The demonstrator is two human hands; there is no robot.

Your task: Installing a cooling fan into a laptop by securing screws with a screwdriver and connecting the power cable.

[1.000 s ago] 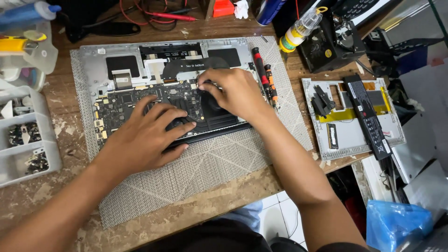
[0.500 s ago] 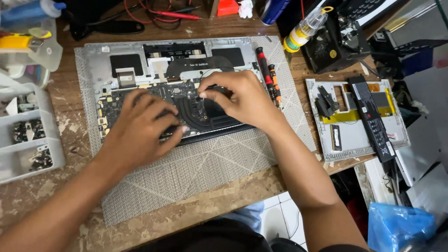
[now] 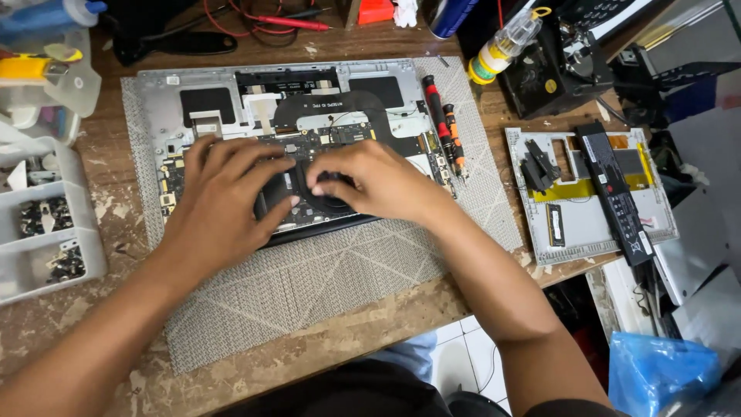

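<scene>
An opened laptop chassis [image 3: 231, 93] lies bottom-up on a grey woven mat [image 3: 309, 286] on a worn wooden workbench [image 3: 100, 170]. Both hands rest on its near half, over the black cooling fan [image 3: 305, 202] and the circuit board [image 3: 324, 140]. The left hand [image 3: 220, 208] lies palm down with fingers spread apart, their tips on the fan's left part. The right hand [image 3: 378, 181] curls its fingers together around a small dark part at the fan's top; what they pinch is hidden by the fingers. The hands cover most of the fan and the near edge of the board.

Just right of the chassis, on the mat, lies a red-and-black screwdriver [image 3: 437, 116] beside a smaller orange one [image 3: 455, 143]. Farther right sits a grey cover panel [image 3: 594, 224] with a long black battery strip [image 3: 614, 193] across it. A white parts tray [image 3: 46, 224] stands at the left, and a glue bottle [image 3: 502, 42] lies at the far right.
</scene>
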